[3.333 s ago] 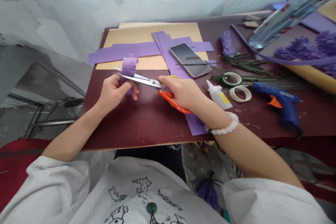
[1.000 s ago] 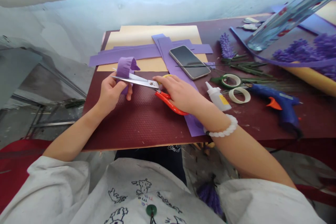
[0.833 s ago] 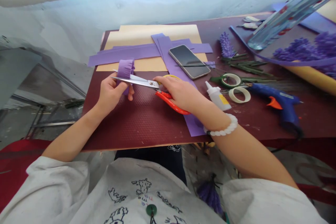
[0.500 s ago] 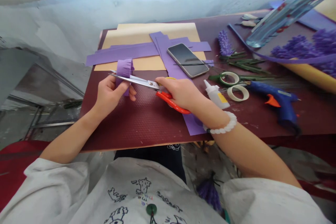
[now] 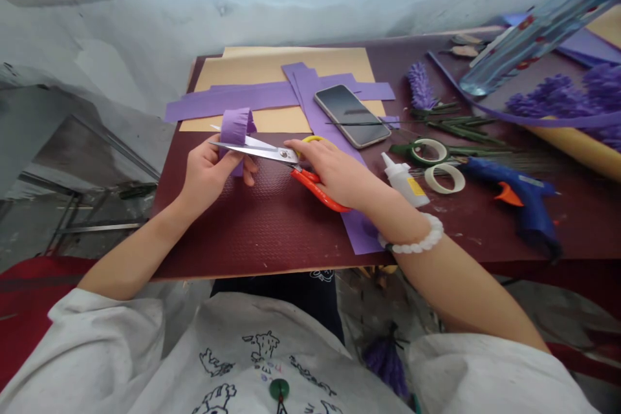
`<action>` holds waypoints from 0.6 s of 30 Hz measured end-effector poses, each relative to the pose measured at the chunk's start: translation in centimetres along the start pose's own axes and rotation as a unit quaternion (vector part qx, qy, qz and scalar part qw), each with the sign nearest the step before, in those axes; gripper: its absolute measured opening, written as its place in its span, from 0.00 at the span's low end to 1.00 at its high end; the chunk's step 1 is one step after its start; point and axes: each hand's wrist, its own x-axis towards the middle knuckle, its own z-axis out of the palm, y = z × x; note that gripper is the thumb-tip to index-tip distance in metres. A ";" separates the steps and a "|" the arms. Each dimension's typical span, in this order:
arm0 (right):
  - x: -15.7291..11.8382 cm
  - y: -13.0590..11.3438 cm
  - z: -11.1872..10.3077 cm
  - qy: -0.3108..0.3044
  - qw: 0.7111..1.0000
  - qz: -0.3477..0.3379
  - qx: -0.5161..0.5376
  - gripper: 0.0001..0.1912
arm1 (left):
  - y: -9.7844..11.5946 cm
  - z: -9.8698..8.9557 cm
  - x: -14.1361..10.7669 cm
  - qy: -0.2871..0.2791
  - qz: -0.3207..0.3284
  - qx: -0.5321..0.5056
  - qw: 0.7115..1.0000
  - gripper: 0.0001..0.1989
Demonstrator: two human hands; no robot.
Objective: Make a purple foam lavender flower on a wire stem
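My left hand pinches a curled purple paper strip with a fringed edge, held above the maroon tabletop. In my right hand is a pair of scissors with red and yellow handles. Its blades are apart and point left, lying around the strip close to my left fingers. Further purple strips lie across cream paper beyond my hands. A smartphone rests on some of them, with a thin dark wire across it.
Right of my right hand stand a white glue bottle, a green tape roll, a cream tape roll and a blue glue gun. Purple paper flowers and a clear bottle are farther right. The table edge runs before my body.
The scissor blades stand wider apart than before. The whole view has shifted slightly, so the table and its objects appear a little further right. Both hands keep their holds.
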 end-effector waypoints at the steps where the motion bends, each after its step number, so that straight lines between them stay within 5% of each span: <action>1: 0.0 0.0 -0.1 -0.001 1.000 -0.002 0.005 0.25 | 0.0 0.0 0.0 0.001 -0.004 -0.001 1.000 0.12; 18: -0.3 -0.6 -0.6 0.002 0.997 0.034 -0.072 0.19 | -0.1 -0.2 0.2 -0.013 -0.021 0.021 0.999 0.02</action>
